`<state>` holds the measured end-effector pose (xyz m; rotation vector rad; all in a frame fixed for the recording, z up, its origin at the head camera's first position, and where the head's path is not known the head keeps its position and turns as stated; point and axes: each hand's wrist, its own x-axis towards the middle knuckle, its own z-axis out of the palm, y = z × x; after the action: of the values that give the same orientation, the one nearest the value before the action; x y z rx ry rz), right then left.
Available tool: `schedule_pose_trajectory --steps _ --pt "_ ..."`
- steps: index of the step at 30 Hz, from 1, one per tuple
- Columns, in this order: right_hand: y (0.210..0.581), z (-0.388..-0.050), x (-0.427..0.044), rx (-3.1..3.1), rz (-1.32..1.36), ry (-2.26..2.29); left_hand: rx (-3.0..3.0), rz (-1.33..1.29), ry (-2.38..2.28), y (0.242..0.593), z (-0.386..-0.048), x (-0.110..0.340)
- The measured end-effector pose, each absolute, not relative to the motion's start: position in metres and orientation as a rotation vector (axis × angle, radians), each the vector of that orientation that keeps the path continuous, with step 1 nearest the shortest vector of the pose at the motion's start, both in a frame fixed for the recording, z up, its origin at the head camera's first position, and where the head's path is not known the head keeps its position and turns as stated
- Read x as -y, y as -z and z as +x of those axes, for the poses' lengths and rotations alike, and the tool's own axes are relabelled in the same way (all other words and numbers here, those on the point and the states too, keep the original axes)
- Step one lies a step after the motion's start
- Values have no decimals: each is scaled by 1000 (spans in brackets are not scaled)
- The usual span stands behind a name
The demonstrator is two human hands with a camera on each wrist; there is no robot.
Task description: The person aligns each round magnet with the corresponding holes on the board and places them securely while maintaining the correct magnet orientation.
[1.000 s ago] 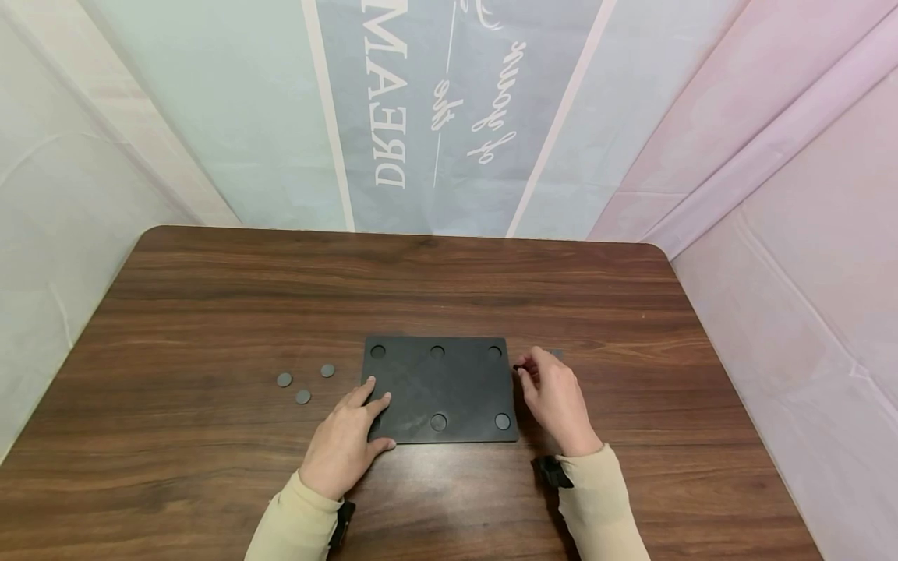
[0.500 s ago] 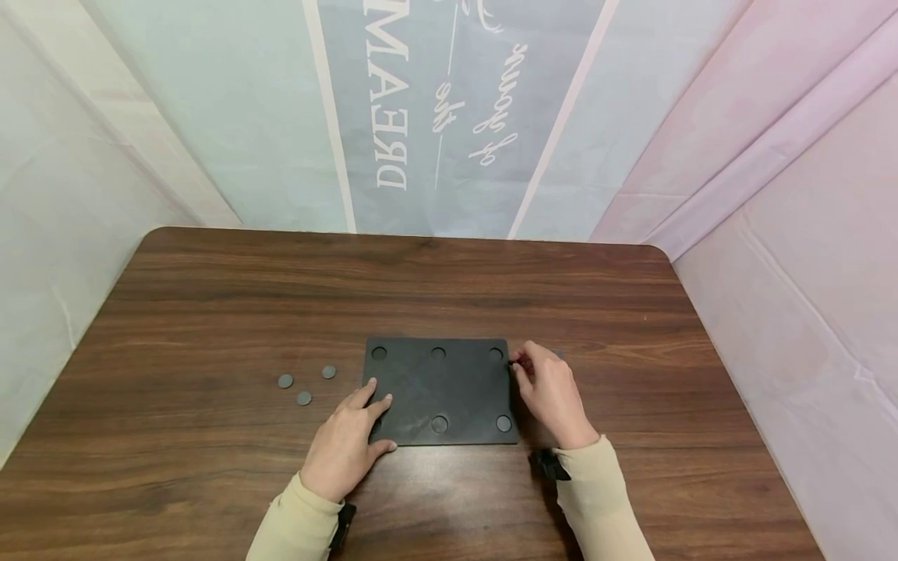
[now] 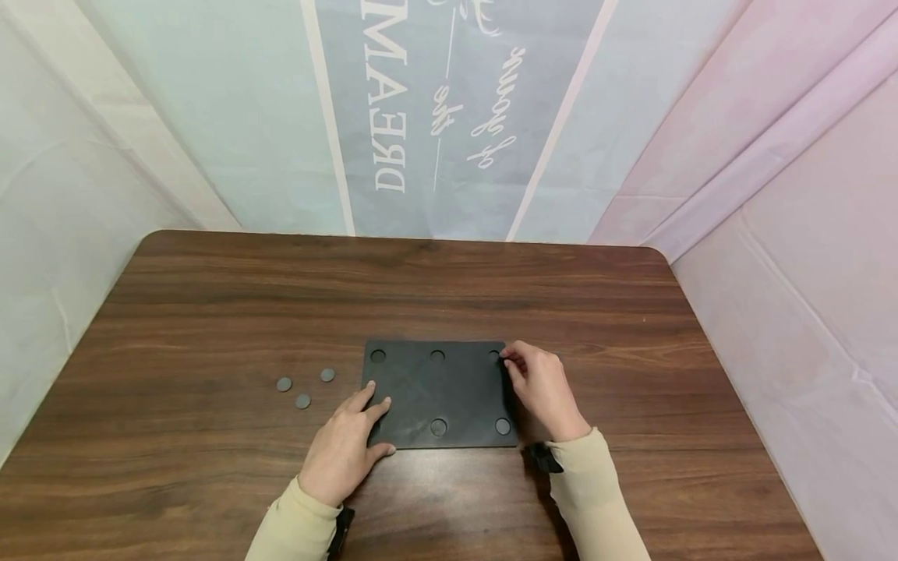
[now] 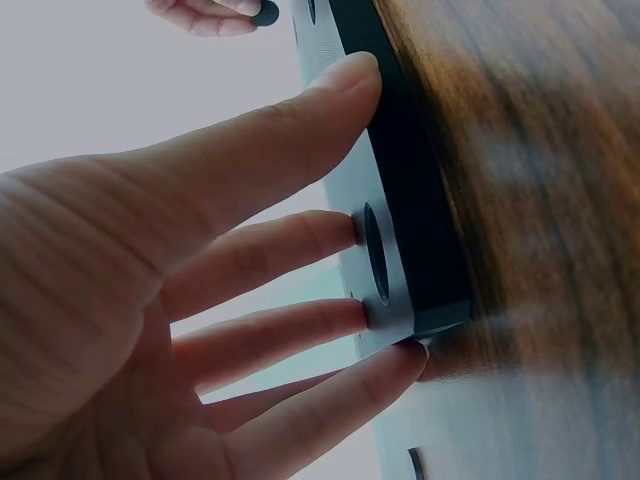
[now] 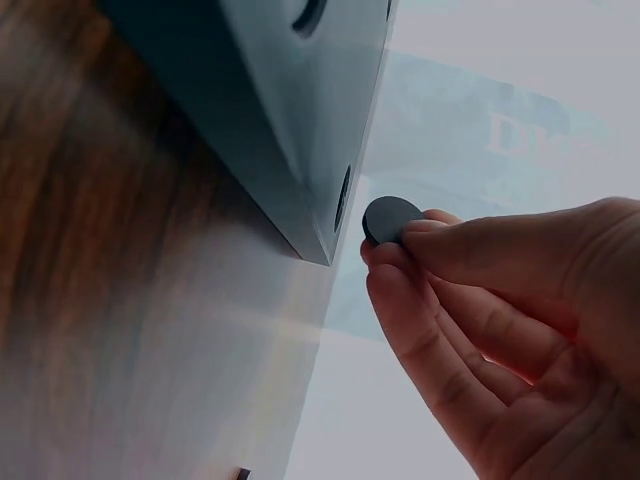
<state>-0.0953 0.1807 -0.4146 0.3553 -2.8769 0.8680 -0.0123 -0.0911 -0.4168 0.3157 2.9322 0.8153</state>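
A black rectangular board (image 3: 435, 389) with round recesses lies on the table. My left hand (image 3: 340, 452) rests on its left end, fingers spread and straight, thumb at the front edge. In the right wrist view, a small dark grey disc (image 5: 390, 218) is pinched between thumb and fingers of my right hand (image 3: 543, 386). The disc is just above the board, close to the rear right recess (image 3: 494, 356). The front right recess (image 3: 503, 426) looks filled by a disc; the front middle one (image 3: 438, 427) is less distinct. A dark front left recess (image 4: 376, 252) shows beside my left fingers.
Left of the board, three loose grey discs (image 3: 303, 401) lie on the brown wooden table (image 3: 231, 312). Fabric screens (image 3: 266, 117) with mirrored lettering enclose the back and sides. A small dark thing (image 5: 243, 474) shows at the right wrist view's bottom edge.
My right hand has moved left with the disc, from beside the board to over its rear right corner. My left hand stays on the board.
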Motion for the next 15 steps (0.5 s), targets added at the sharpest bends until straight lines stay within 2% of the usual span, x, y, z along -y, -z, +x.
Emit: schedule_pose_trajectory --steps 15 --pt "409 -102 -178 2930 364 -806 -2941 316 -815 417 -11 91"
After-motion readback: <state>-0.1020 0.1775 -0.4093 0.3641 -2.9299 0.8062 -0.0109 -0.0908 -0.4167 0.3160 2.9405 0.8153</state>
